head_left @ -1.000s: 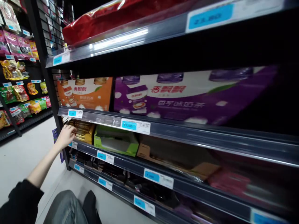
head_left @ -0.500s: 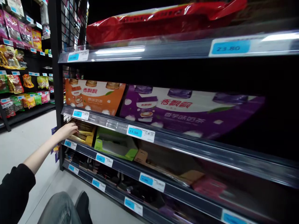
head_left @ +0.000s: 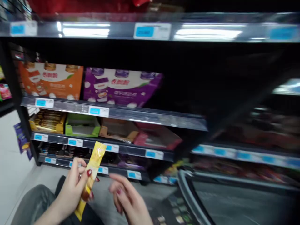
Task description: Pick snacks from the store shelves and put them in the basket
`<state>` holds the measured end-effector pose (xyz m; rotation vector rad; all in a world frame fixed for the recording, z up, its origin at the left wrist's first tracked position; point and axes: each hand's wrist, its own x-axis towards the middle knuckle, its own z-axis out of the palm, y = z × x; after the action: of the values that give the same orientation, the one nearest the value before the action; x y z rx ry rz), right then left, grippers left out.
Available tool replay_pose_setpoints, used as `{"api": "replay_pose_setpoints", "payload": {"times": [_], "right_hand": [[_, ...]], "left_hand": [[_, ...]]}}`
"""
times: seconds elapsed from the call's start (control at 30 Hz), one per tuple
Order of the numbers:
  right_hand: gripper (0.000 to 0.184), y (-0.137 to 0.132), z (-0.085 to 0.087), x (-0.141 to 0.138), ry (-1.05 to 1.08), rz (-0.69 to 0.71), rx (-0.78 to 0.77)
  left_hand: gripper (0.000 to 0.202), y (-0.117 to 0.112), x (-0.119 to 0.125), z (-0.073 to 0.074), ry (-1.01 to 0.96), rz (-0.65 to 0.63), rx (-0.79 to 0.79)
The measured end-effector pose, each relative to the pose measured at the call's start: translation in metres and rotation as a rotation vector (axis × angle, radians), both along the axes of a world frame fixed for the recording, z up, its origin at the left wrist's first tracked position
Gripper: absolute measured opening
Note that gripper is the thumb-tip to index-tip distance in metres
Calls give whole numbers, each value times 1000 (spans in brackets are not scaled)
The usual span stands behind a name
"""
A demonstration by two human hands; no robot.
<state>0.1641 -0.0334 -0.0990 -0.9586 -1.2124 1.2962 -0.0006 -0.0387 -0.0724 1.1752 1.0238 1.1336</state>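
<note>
My left hand [head_left: 76, 184] pinches a slim yellow stick sachet [head_left: 92, 175] between thumb and fingers, its top end tilted up and to the right. To the right of the sachet and apart from it is my right hand [head_left: 131, 197], with loosely bent, spread fingers and nothing in them; it is somewhat blurred. Beyond my hands, on a low shelf, stands a yellow display box [head_left: 48, 123] filled with similar-looking sticks. Beside it are a green display box [head_left: 82, 125] and a brown one [head_left: 119, 129].
Orange [head_left: 52, 81] and purple [head_left: 122, 87] multipacks stand on the shelf above. Price tags line the shelf edges [head_left: 150, 115]. At the lower right is a grey-rimmed cart or basket [head_left: 192, 200], blurred. A purple packet [head_left: 21, 137] hangs by the left post.
My left hand has come out of the yellow box and back towards me with a yellow stick sachet. My right hand has come into view. The view has swung to the right.
</note>
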Motion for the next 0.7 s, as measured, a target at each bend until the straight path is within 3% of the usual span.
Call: {"api": "replay_pose_setpoints", "payload": {"times": [0.13, 0.2, 0.3, 0.37, 0.43, 0.53, 0.7], "right_hand": [[48, 4, -10, 15, 66, -19, -100], [42, 5, -19, 23, 45, -68, -146], [40, 0, -38, 34, 51, -112, -189], [42, -5, -51, 41, 72, -82, -216], [41, -7, -60, 46, 73, -42, -248], [39, -7, -62, 49, 109, 16, -260], [40, -7, -55, 53, 343, 107, -204]], "left_hand": [[40, -8, 35, -31, 48, -184, -65], [47, -5, 43, -50, 31, -251, -104], [50, -3, 50, -81, -67, -480, -295], [51, -4, 54, -101, -104, -618, -390], [52, -5, 57, -115, -100, -653, -423], [49, -6, 58, -123, -86, -640, -493], [54, -7, 50, -114, -206, -673, -594]]}}
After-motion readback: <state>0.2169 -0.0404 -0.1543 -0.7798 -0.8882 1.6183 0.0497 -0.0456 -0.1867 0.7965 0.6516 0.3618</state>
